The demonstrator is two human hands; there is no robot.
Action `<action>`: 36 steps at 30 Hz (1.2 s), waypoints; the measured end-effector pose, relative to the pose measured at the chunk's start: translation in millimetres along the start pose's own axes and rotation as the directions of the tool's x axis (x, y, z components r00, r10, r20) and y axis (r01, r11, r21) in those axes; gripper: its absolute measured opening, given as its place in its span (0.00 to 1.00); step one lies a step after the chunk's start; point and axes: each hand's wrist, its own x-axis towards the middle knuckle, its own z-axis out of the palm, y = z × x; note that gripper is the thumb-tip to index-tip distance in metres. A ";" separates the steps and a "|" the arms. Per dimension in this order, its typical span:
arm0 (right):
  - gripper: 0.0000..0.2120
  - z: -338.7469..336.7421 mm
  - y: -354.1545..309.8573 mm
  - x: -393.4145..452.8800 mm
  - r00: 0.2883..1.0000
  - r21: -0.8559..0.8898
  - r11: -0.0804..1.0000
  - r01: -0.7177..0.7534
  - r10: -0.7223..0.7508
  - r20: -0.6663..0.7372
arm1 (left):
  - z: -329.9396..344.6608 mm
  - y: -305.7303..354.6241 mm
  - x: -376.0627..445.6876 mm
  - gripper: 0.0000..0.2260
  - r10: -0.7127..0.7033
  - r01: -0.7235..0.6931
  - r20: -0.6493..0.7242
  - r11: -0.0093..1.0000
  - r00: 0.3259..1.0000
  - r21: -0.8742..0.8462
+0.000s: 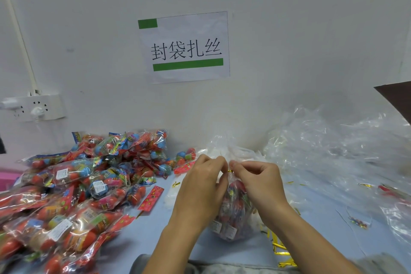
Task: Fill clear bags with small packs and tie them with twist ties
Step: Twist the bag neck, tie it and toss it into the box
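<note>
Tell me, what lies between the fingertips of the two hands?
In the head view, the gathered neck of the filled clear bag with a gold twist tie around it sits between the left hand and right hand.

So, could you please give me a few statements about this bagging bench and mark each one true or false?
1. Both hands pinch the neck of the filled bag at a gold twist tie. True.
2. The pile of small packs lies to the person's right. False: it lies to the left; the empty clear bags are on the right.
3. Spare gold ties lie on the table near the right forearm. True.
4. The left hand rests flat on the table. False: its fingers are curled at the bag's neck.
</note>
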 end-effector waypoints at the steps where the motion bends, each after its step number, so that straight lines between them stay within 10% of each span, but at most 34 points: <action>1: 0.06 0.2 -0.1 0.2 1.000 -0.004 1.000 -0.001 0.001 0.002 | 1.2 -1.1 -0.3 0.06 -0.020 0.020 0.007 0.999 1.000 -0.040; 11: 0.07 -0.4 -2.7 1.1 1.000 -0.008 1.000 0.020 -0.019 0.017 | 7.0 -6.7 1.0 0.06 -0.120 0.116 -0.010 0.974 0.993 -0.194; 24: 0.12 -0.6 -2.6 -0.4 0.995 -0.076 0.993 0.090 -0.088 0.036 | 8.5 -6.3 -0.3 0.05 -0.113 0.111 0.092 0.993 0.989 0.026; 36: 0.08 -0.6 -1.6 1.2 0.999 -0.018 0.999 0.051 -0.051 -0.011 | 12.2 6.3 2.5 0.06 -0.451 0.497 0.218 0.720 0.866 -0.484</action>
